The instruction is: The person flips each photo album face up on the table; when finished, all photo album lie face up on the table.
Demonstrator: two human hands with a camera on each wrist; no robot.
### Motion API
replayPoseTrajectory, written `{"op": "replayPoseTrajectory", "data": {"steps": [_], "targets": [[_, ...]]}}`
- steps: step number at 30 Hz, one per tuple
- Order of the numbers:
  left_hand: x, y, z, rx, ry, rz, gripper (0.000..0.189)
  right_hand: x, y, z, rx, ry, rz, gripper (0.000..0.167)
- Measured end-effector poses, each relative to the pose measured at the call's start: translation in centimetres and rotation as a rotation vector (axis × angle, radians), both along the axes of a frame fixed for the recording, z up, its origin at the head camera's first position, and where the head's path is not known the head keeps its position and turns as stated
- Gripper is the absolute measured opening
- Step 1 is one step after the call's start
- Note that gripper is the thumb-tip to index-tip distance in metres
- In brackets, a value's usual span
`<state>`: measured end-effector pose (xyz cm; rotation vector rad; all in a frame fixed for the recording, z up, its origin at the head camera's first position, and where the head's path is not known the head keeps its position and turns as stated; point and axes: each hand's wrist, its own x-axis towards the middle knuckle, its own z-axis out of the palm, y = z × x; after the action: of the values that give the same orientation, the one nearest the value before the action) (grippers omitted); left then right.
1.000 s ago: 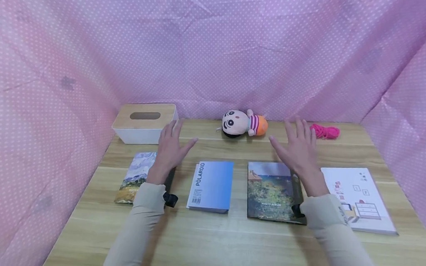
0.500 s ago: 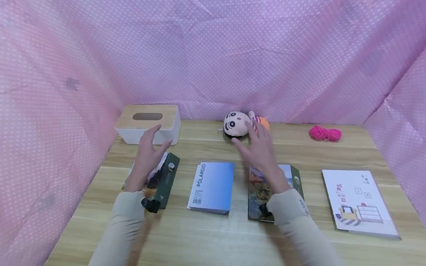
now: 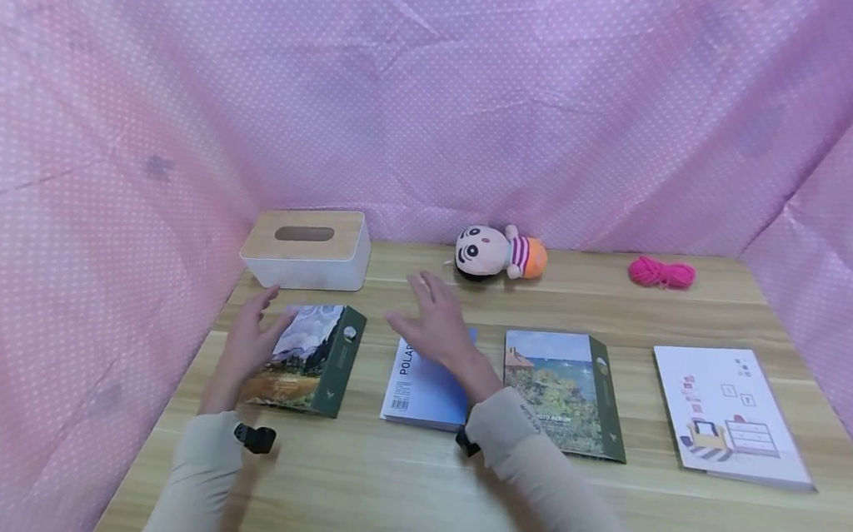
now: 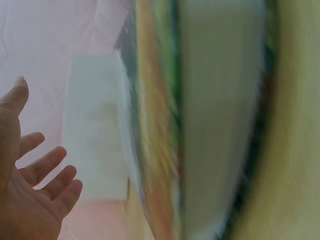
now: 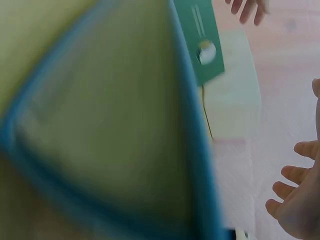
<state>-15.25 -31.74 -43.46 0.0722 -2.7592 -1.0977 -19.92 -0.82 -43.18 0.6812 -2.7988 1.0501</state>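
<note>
My left hand point(image 3: 246, 344), fingers spread and relaxed, hovers at the left edge of the leftmost photo album point(image 3: 306, 357), which has a landscape cover and a green spine. My right hand point(image 3: 437, 325) is held with fingers apart above the blue POLAROID album point(image 3: 435, 392), covering part of its upper half. Neither hand holds anything. In the left wrist view the album's thick page edge point(image 4: 220, 110) looms close, blurred. The right wrist view has the blue album's edge point(image 5: 197, 150) very near the camera.
Another photo album point(image 3: 556, 385) with a garden cover and a white illustrated book point(image 3: 730, 415) lie to the right. Along the back stand a tissue box point(image 3: 307, 248), a plush doll point(image 3: 498, 252) and a bundle of pink yarn point(image 3: 661, 273). Pink dotted cloth point(image 3: 439, 100) walls the table.
Both hands have swept leftward: the right from above the garden-cover album to the POLAROID album, the left from above the leftmost album to its left side. The objects stay in place.
</note>
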Motion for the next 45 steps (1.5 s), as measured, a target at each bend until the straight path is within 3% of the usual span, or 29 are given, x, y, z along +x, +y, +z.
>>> {"op": "replayPoseTrajectory", "data": {"steps": [5,12,18,29,35,45], "targets": [[1.1,-2.0,-1.0,0.016,-0.045,-0.002,0.069,1.3,-2.5,-0.8,-0.011,-0.036,0.059,0.076],[2.4,-4.3,-2.0,0.022,-0.135,0.021,0.072,3.5,-5.7,-2.1,0.005,-0.176,0.126,0.083],[3.1,-4.8,-2.3,-0.022,-0.265,0.011,0.077,5.1,-8.1,-2.9,-0.048,-0.282,0.157,0.084],[2.6,-4.0,-3.2,-0.052,-0.359,0.001,0.078,7.3,-10.8,-3.1,-0.086,-0.472,0.126,0.086],[2.4,-3.7,-3.3,-0.019,-0.410,0.014,0.081,7.8,-11.2,-3.5,-0.145,-0.483,0.068,0.081],[2.2,-2.9,-3.0,0.044,-0.459,0.042,0.082,7.8,-11.5,-4.4,-0.244,-0.505,0.043,0.078]]}}
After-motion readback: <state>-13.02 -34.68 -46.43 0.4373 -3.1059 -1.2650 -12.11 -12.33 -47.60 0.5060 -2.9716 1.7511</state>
